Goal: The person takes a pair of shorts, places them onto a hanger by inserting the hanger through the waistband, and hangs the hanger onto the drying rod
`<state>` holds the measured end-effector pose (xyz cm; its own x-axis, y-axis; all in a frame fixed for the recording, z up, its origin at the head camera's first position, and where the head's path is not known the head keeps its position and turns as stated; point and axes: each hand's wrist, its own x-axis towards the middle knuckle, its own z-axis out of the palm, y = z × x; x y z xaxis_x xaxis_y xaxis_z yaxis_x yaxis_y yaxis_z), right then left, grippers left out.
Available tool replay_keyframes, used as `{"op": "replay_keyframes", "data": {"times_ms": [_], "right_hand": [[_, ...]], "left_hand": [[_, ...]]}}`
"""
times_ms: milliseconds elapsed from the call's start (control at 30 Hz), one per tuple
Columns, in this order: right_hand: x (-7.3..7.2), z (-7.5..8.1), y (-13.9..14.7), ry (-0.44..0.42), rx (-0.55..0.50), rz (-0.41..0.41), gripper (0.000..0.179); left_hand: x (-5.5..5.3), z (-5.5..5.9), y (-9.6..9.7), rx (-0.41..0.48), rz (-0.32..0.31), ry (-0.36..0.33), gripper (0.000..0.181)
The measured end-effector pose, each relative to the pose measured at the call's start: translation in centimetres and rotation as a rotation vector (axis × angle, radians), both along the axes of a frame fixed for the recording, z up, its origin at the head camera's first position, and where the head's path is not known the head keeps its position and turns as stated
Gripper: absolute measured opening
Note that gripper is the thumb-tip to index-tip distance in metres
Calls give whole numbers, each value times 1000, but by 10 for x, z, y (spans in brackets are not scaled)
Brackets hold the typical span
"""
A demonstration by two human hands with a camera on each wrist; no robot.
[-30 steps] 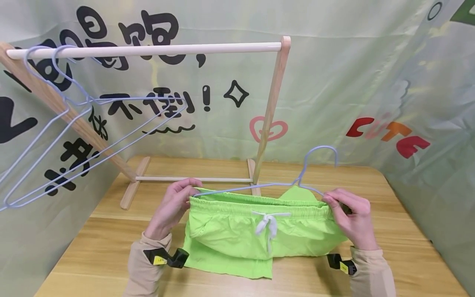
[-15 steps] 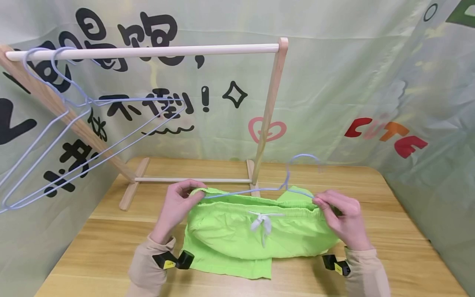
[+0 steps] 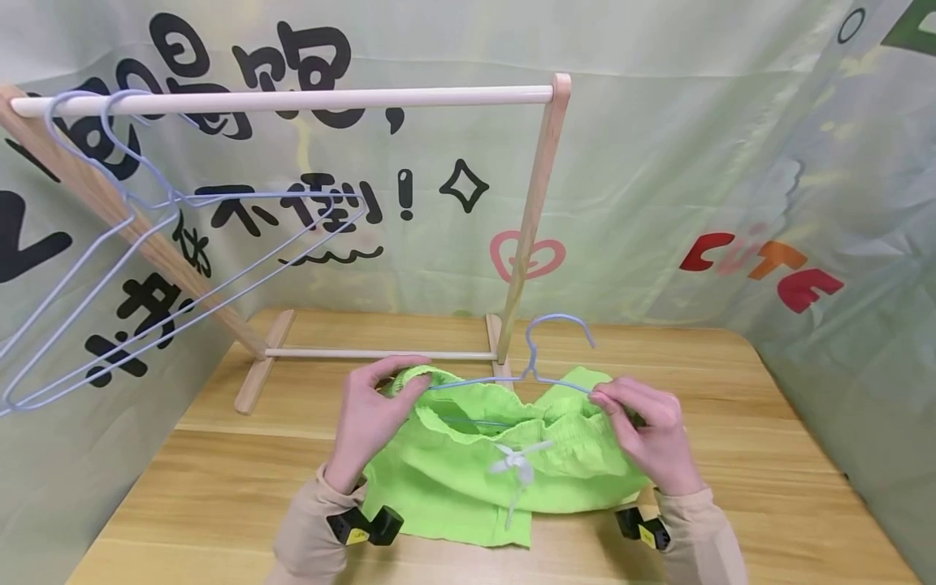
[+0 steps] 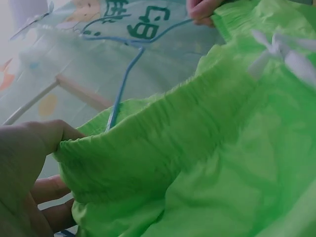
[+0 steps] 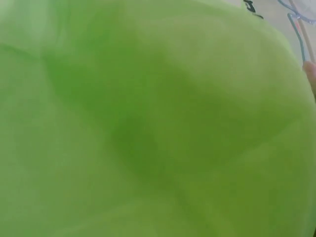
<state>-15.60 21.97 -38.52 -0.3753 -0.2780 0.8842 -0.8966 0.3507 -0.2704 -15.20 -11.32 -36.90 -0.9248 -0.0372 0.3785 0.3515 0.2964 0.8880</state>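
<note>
Light green shorts (image 3: 431, 479) with a white drawstring bow (image 3: 514, 463) are held up between the two hands, their lower part lying on the table. A blue wire hanger (image 3: 504, 379) sits partly inside the waistband, its hook upright above. My left hand (image 3: 376, 414) pinches the waistband's left side near the hanger's end; in the left wrist view the thumb goes inside the waistband (image 4: 163, 113). My right hand (image 3: 647, 422) pinches the hanger's right arm by the waistband's other side. Green cloth (image 5: 148, 123) fills most of the right wrist view, hiding that grip.
A wooden rack with a white rail (image 3: 322, 99) stands at the back left of the wooden table (image 3: 746, 455). Blue hangers (image 3: 172, 199) hang at the rail's left end. A printed cloth backdrop (image 3: 643, 179) surrounds the table.
Both hands have come closer together, the right moving left with the hanger. The waistband has slackened and gapes, showing the hanger's lower bar inside.
</note>
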Motion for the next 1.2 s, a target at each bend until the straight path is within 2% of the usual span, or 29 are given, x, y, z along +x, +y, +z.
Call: {"op": "replay_keyframes", "data": {"times_ms": [233,333,400,533,600,767,900,967,1100,1200], "right_hand": [[1,-2,-14,13,-11,-5,35],[2,-3,-16,13,-15,-15,35],[2,-2,-16,10,-28,-21,35],[2,0,-11,11,-85,-46,32],[2,1,-8,15,-113,-71,30],[3,3,-3,12,-159,-106,27],[4,3,-2,4,-160,-97,26],[4,3,-3,5,-161,-91,26],[5,3,-5,3,-191,-77,24],[4,4,-5,5,-207,-80,22]], "left_hand": [[6,-3,15,-1,-14,28,20],[7,-5,18,-53,-85,77,22],[7,-6,16,-123,-146,129,25],[5,-2,0,-275,-249,225,33],[4,1,-11,-326,-286,245,35],[2,5,-31,-430,-285,275,36],[-1,2,-36,-529,-252,368,24],[-3,1,-35,-529,-248,420,17],[-5,-2,-32,-465,-229,528,15],[-7,-2,-31,-427,-197,573,15]]}}
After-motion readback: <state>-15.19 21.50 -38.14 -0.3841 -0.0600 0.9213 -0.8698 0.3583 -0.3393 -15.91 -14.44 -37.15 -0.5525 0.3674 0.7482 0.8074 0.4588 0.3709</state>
